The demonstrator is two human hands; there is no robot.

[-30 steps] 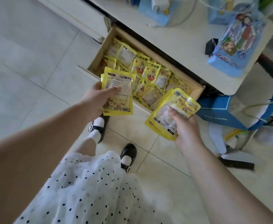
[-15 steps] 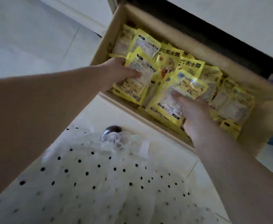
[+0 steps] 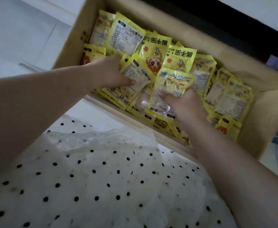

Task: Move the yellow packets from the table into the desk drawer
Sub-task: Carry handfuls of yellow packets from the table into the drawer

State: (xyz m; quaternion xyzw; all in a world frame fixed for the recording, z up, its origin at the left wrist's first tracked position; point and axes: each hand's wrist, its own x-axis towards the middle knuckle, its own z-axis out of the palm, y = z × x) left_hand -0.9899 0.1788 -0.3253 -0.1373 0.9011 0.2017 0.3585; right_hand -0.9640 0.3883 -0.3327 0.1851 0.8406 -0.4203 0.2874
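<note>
Both my hands are down inside the open desk drawer [image 3: 264, 112], which is a pale wooden box pulled out below the desk edge [image 3: 233, 25]. My left hand [image 3: 108, 71] closes around a small stack of yellow packets [image 3: 131, 83], thumb pressed on the top packet's printed back and fingers curled under its upper edge; the stack lies tilted against the drawer's near wall, resting on the packets already there. My right hand [image 3: 184, 104] grips a second bunch of packets [image 3: 167, 89], thumb flat on the clear window of the front one, the rest of my fingers hidden behind it (so I cannot tell how many packets that bunch holds). This bunch stands nearly upright, its lower edge down among the packets along the near wall.

The drawer is crowded with loose yellow packets [image 3: 177, 58]: some show a cartoon figure on the front, others show the label side, and they overlap one another from the far left corner to the right end. Two of the front-facing ones lie just beyond my hands, between them and the far wall.

My white dress with black dots [image 3: 102, 178] fills the lower part of the view, and pale floor tiles [image 3: 20, 30] show to the left of the drawer.
</note>
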